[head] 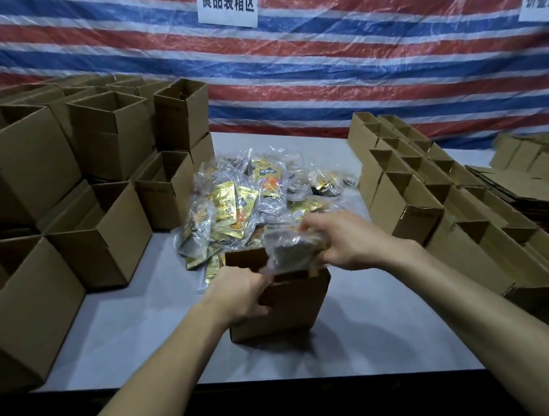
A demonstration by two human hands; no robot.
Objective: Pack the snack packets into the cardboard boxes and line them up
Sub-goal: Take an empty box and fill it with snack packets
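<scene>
The cardboard box (283,308), stood open on the table (388,323), is gripped at its left rim by the left hand (240,294) while a clear snack packet (289,249), pinched by the right hand (344,245), is held at its mouth, seemingly to be pressed inside next.

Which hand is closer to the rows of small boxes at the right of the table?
Right. The right hand, gripping a packet, is just left of the rows; the left hand holds the box farther left.
</scene>
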